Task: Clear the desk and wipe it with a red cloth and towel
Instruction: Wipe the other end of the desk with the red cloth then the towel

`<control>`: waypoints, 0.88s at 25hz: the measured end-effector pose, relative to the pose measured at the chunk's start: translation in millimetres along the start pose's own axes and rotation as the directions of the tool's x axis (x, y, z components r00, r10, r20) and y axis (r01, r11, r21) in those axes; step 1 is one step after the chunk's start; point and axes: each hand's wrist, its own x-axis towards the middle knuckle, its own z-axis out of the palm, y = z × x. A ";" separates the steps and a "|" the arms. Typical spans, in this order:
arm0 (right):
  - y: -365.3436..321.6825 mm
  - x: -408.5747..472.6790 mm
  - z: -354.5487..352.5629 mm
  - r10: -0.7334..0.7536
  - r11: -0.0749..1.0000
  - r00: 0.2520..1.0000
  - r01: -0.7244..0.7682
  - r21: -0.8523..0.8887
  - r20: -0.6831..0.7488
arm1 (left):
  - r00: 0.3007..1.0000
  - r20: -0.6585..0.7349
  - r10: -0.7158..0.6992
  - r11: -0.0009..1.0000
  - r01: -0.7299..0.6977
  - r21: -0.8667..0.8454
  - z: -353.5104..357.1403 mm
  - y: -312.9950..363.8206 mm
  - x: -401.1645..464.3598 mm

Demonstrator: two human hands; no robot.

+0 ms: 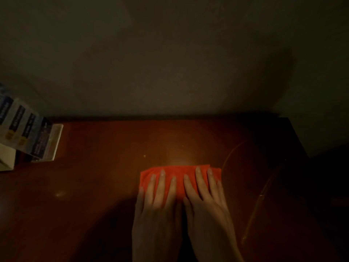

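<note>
Red under both palms: I see the left hand point(158, 201) and right hand point(204, 201) lying side by side, fingers straight and slightly spread, pressing flat on the red cloth point(179, 172). The cloth is folded into a neat rectangle, its far edge showing past my fingertips. Around the hands lies the dim brown desk point(105, 167); far to their left stand boxes point(24, 133).

wooden desk point(94, 186), red cloth point(179, 178), boxes point(28, 133)
</note>
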 end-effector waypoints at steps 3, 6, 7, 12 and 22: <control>8.9 30.9 -3.2 -0.006 0.999 1.000 0.006 -0.032 -0.014 | 1.000 0.002 0.007 1.000 -0.007 -0.013 5.7 -6.3 33.0; 9.0 86.9 -19.1 0.006 0.999 1.000 -0.005 0.036 -0.017 | 0.999 -0.015 -0.045 0.998 0.046 0.032 8.7 -9.7 95.0; 10.8 100.0 -21.3 0.002 0.999 1.000 -0.001 0.034 -0.017 | 0.998 -0.007 -0.058 0.998 0.058 0.037 10.0 -11.0 108.1; 11.1 70.7 -13.2 -0.005 1.000 1.000 0.006 0.013 -0.030 | 0.999 -0.040 -0.010 1.000 0.010 -0.004 10.7 -6.3 73.9; 23.7 149.2 -22.4 0.017 0.999 1.000 -0.016 0.048 -0.024 | 0.991 0.127 -0.036 0.999 0.036 -0.003 11.6 -14.2 160.6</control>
